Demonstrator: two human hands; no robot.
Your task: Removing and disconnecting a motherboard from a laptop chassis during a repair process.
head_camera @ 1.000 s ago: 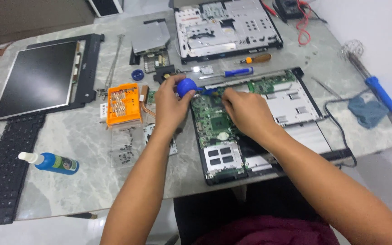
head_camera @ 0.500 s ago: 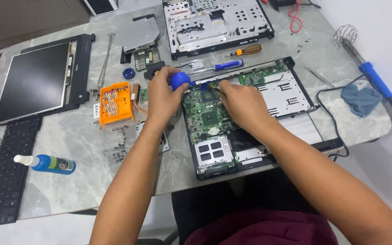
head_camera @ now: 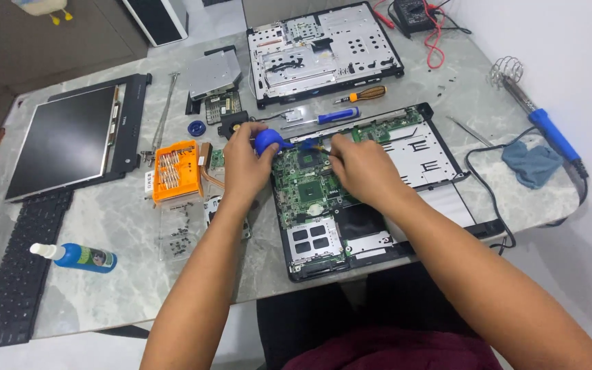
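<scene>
— Left hand (head_camera: 243, 164): closed around blue rubber air blower (head_camera: 268, 141), nozzle pointing right, over green motherboard (head_camera: 307, 181).

— And right hand (head_camera: 363, 171)?

— Closed too, fingers pinched on small tool with blue and yellow tip (head_camera: 313, 144); cannot tell exactly what kind. Tip just beside blower nozzle, above upper part of motherboard.

— Where is motherboard lying?

— Inside opened black laptop base (head_camera: 447, 199), on marble counter (head_camera: 111, 219), directly in front of person. Both hands resting over upper left part of it.

— Around left hand?

— Orange screwdriver bit case (head_camera: 175, 171) just to left, open, with bits in rows. Below it, clear plastic sheet with small screws (head_camera: 175, 233). Small black fan (head_camera: 231, 126) near, behind hand.

— Further back?

— Blue-handled screwdriver (head_camera: 337, 115) and orange-handled screwdriver (head_camera: 363, 94), lying side by side behind laptop base. Behind them, grey metal laptop chassis plate (head_camera: 323, 51). Silver optical drive (head_camera: 215, 72) to left of it.

— Left side of counter?

— Detached screen panel (head_camera: 70, 140), flat, dark. Black keyboard (head_camera: 22, 267) near front edge, blue spray bottle (head_camera: 83, 257) lying on side just beside it.

— Right side?

— Soldering iron with blue handle (head_camera: 549, 130), blue cloth (head_camera: 530, 163) close to it, black cable (head_camera: 488, 199) curving along laptop base.
</scene>
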